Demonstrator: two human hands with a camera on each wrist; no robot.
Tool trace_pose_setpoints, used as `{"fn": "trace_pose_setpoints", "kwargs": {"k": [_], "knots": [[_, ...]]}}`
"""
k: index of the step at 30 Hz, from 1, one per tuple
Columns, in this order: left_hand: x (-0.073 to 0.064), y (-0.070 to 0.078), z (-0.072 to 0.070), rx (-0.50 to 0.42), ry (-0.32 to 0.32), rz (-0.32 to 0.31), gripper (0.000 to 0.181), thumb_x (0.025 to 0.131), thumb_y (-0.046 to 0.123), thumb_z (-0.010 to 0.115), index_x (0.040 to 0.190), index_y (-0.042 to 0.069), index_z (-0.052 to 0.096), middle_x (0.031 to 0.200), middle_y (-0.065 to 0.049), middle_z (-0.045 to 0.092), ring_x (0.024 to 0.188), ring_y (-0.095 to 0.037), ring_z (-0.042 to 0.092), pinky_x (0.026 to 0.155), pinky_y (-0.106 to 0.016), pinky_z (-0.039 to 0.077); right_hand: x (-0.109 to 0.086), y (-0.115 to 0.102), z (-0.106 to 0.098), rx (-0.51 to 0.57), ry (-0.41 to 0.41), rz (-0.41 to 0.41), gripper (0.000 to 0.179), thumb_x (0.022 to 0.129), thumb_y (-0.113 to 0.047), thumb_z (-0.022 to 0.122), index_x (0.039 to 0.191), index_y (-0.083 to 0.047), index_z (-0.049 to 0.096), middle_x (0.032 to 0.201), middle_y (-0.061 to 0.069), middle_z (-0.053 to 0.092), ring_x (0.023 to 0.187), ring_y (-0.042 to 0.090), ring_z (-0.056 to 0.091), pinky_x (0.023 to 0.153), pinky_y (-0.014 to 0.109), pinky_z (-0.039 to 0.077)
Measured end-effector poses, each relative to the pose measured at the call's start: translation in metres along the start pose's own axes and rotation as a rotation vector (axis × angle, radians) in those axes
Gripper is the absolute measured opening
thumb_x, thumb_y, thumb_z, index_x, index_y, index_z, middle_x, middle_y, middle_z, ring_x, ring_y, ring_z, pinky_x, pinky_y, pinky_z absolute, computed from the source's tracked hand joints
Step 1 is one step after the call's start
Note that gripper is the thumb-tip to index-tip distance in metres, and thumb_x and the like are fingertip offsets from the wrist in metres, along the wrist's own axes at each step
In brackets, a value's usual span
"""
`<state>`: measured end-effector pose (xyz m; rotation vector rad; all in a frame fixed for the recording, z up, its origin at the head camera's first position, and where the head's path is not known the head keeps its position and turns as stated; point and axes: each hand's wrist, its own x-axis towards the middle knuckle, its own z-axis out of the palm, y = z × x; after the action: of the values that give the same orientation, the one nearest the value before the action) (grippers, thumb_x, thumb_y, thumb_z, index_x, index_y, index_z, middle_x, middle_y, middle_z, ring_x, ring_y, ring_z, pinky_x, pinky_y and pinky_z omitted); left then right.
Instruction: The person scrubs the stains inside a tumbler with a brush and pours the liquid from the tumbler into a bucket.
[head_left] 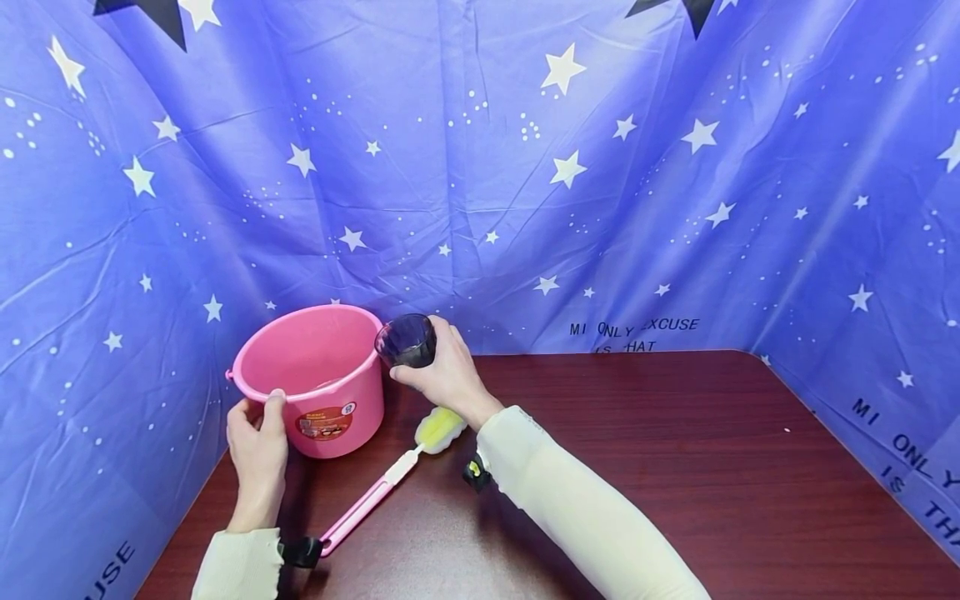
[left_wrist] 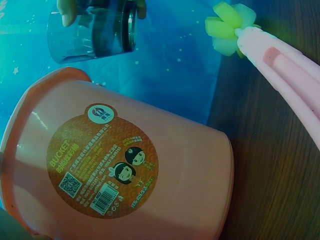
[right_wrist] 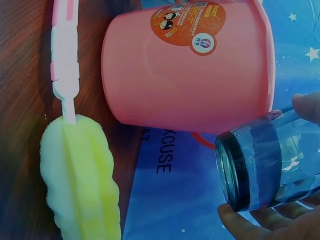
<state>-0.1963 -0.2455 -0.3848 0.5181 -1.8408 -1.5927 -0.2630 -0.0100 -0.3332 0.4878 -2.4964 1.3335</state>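
Observation:
A pink bucket [head_left: 330, 429] with a round orange label [left_wrist: 102, 165] stands upright at the left of the table. My left hand [head_left: 258, 458] holds its near left rim, with the thumb at the rim's edge and the fingers bent beside it. In my right hand [head_left: 453, 375] is a dark bluish glass cup [head_left: 408, 354], held by its sides just right of the bucket's rim and above the table. A darker band [right_wrist: 265, 162] runs round the cup near its thick base; whether it is liquid I cannot tell.
On the table [head_left: 675, 450], in front of the bucket, lies a bottle brush with a pink and white handle [head_left: 360, 512] and a yellow and white sponge head [head_left: 438, 429]. A blue curtain [head_left: 480, 208] printed with stars surrounds the table's back and sides.

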Motion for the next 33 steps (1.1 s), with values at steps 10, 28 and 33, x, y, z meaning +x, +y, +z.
{"fn": "trace_pose_setpoints", "kwargs": {"k": [10,28,33], "knots": [[-0.001,0.003,0.0,0.023,-0.009,-0.012,0.057,0.092,0.035,0.055,0.131,-0.005,0.042,0.126,-0.013,0.042,0.106,-0.017,0.044,0.095,-0.035,0.038,0.007,-0.002,0.002,-0.062,0.018,0.007,0.089,0.067,-0.037,0.082,0.14,-0.009,0.04,0.126,0.009,0.05,0.113,0.022,0.05,0.096,0.038,0.041],[0.0,0.0,-0.001,0.004,-0.019,-0.012,0.057,0.092,0.033,0.056,0.132,-0.005,0.04,0.125,-0.011,0.04,0.106,-0.016,0.043,0.097,-0.035,0.037,0.011,-0.006,0.008,-0.139,0.024,0.036,0.087,0.068,-0.041,0.081,0.14,-0.013,0.04,0.121,0.008,0.052,0.108,0.024,0.052,0.091,0.04,0.044],[0.0,0.001,0.0,0.003,-0.015,-0.017,0.057,0.092,0.033,0.056,0.132,-0.004,0.041,0.124,-0.009,0.041,0.106,-0.016,0.043,0.096,-0.035,0.038,0.014,-0.008,0.008,-0.152,0.032,0.032,0.087,0.067,-0.041,0.081,0.14,-0.014,0.04,0.12,0.008,0.053,0.106,0.024,0.053,0.089,0.04,0.045]]}}
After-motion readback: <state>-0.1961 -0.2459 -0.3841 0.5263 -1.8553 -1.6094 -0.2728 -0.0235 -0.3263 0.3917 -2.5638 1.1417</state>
